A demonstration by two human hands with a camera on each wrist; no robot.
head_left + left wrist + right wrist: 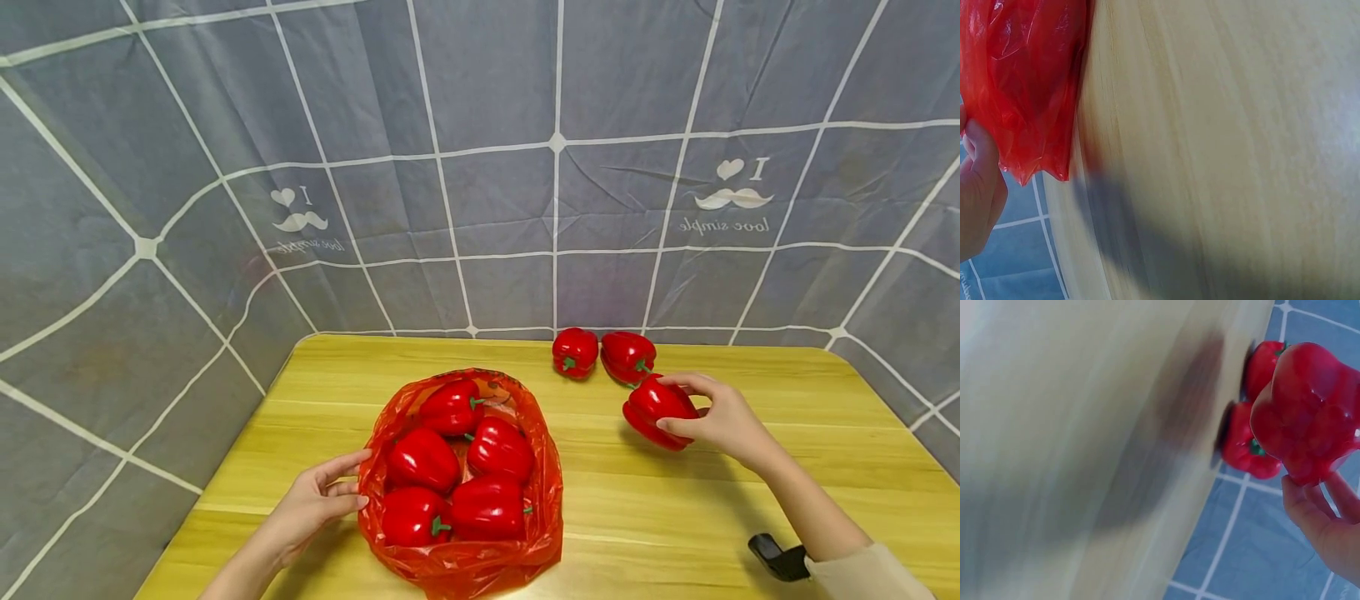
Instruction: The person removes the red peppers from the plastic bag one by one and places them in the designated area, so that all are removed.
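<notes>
My right hand [720,421] grips a red bell pepper [656,410] between thumb and fingers. That pepper is held above the table, its shadow falling on the wood in the right wrist view. At the left, my left hand [318,500] pinches the rim of a red plastic bag [551,500]. The bag stands with its mouth wide, and several red bell peppers with green stems lie inside, one of them a front pepper [487,508]. In the left wrist view, the fingertips [979,140] meet the side of the bag.
Two more red bell peppers, a left one [575,352] and a right one [627,356], sit near the back edge of the wooden table [330,392]. A grey cloth with white lines [495,208] hangs behind. A black object [780,558] shows beside the right forearm.
</notes>
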